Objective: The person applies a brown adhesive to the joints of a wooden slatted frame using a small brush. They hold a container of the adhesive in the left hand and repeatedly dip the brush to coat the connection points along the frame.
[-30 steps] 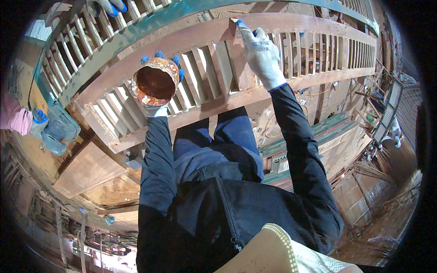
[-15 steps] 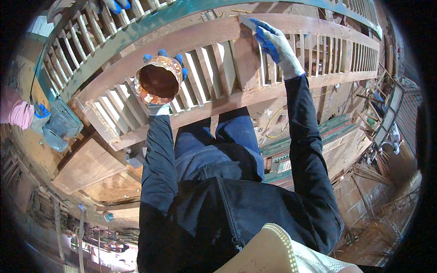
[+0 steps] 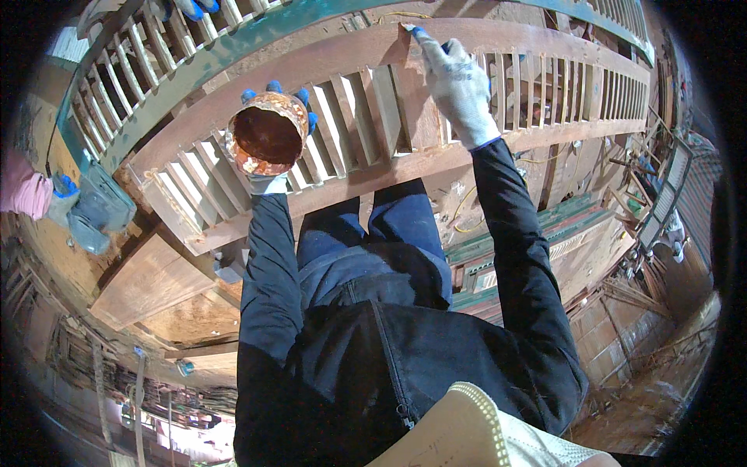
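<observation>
My left hand (image 3: 268, 184), in a white glove with blue fingers, is wrapped round a rusty, paint-crusted pot (image 3: 264, 140). Reddish-brown stuff coats its inside. It is held above the left half of a slatted wooden shutter (image 3: 428, 105). At the shutter's far rail, my gloved right hand (image 3: 461, 92) has its index finger stretched forward. A thin pale edge of a putty knife (image 3: 408, 28) shows at that fingertip, against the wood where the crosspiece meets the rail. The rest of the knife is hidden by the hand.
A green-edged slatted shutter (image 3: 226, 66) lies beyond mine. At the left, a co-worker's gloved hand (image 3: 62, 204) is beside a grey-blue plastic container (image 3: 101, 206); other gloved fingers show at the top left. Wooden panels (image 3: 156, 276) lean at lower left, and more green-edged shutters (image 3: 498, 249) lie right.
My right hand has turned and drawn slightly left and nearer, its index finger now pointing at the far rail. The knife's flat face no longer shows. My left hand and the pot shifted slightly left.
</observation>
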Demonstrator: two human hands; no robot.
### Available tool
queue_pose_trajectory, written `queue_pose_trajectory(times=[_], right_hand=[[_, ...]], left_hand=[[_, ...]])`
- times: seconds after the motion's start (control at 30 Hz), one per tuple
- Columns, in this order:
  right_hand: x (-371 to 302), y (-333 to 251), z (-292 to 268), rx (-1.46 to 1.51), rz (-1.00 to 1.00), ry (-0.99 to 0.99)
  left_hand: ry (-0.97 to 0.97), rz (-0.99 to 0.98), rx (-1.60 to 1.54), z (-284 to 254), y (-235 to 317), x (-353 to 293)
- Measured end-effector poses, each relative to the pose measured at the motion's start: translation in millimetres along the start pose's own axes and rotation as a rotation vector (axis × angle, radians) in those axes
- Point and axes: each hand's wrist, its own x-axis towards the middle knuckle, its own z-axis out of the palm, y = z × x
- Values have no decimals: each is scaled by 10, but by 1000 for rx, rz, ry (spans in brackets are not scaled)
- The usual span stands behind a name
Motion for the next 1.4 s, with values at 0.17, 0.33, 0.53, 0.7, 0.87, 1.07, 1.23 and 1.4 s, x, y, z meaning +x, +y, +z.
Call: queue_pose_trajectory(times=[0.17, 0.33, 0.53, 0.7, 0.87, 1.07, 1.23, 1.4], right_hand=[[-54, -14, 17, 46, 40, -51], [-37, -30, 70, -1, 42, -61], [-32, -23, -39, 45, 52, -40], [-131, -64, 81, -57, 36, -91], [-67, 4, -61, 41, 43, 10], [-86, -37, 86, -20, -16, -16], [-215, 27, -8, 142, 4, 39], [-102, 128, -24, 111, 90, 76]], left_hand=[[-25, -2, -32, -33, 1, -11], [4, -33, -53, 15, 15, 13], [-11, -6, 10, -59, 59, -1], [-29, -6, 12, -93, 38, 28], [26, -3, 5, -68, 34, 10], [12, 0, 22, -28, 53, 1], [45, 15, 25, 24, -10, 1], [26, 16, 41, -5, 25, 1]])
